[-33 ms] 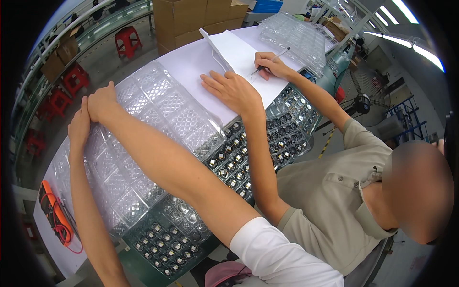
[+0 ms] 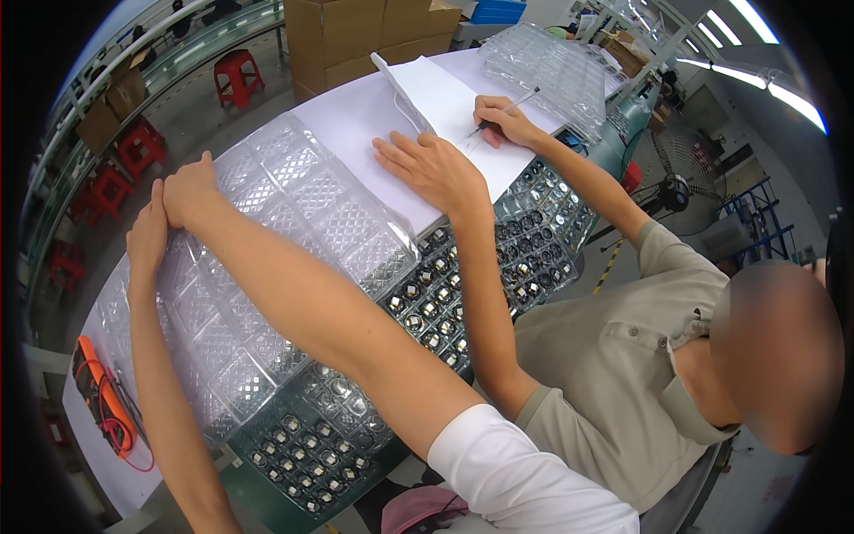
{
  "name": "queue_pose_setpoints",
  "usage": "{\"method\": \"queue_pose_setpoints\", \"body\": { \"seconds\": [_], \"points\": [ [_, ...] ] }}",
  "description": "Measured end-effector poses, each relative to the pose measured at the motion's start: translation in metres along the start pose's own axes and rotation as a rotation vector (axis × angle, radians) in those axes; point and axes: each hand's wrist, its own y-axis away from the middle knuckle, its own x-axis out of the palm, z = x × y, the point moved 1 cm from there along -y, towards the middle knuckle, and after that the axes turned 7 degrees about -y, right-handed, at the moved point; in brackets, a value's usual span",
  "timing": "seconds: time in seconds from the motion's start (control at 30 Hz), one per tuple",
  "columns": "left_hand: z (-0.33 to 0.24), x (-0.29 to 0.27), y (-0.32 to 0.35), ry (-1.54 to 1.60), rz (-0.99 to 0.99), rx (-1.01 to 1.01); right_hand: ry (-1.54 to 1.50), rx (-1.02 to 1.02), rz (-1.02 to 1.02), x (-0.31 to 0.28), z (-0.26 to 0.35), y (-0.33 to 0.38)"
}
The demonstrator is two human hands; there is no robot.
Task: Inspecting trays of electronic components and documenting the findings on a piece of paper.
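Head view, left hand: it is laid at the far edge of the clear plastic blister tray, at about 9 o'clock in the picture; the fingers are stretched flat on the tray and nothing is clasped.
Head view, right hand: it is placed just beside the left hand, touching the same edge; the fingers are curled over the rim, but how tightly cannot be told.
Clear tray: it is spread over the middle of the worktop, on top of a dark tray of small round parts.
Co-worker, at 3 o'clock: one hand is pressed flat on white paper, a pen is held in the other.
Orange meter: it is seen at 8 o'clock on the worktop.
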Motion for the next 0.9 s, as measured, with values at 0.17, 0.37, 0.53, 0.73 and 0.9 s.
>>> {"method": "queue_pose_setpoints", "body": {
  "seconds": [0.17, 0.37, 0.53, 0.73, 0.9],
  "points": [
    [-0.0006, -0.0006, 0.0009, 0.003, 0.006, 0.0, -0.017, 0.0, 0.002, -0.0009, 0.0002, 0.0006],
    [-0.0018, -0.0013, 0.0008, -0.003, 0.006, -0.008, 0.001, 0.002, 0.004, -0.0014, 0.0004, 0.0007],
    [-0.0014, -0.0012, 0.0014, -0.008, 0.005, -0.002, -0.019, 0.0, 0.003, -0.0007, -0.0003, 0.0003],
    [-0.0014, -0.001, 0.0009, -0.013, 0.014, -0.001, 0.016, 0.001, -0.003, 0.0001, -0.0004, 0.0002],
    [-0.0004, -0.0009, 0.0018, -0.017, 0.011, 0.01, 0.012, 0.002, 0.007, 0.0004, -0.0005, -0.0001]
  ]
}}
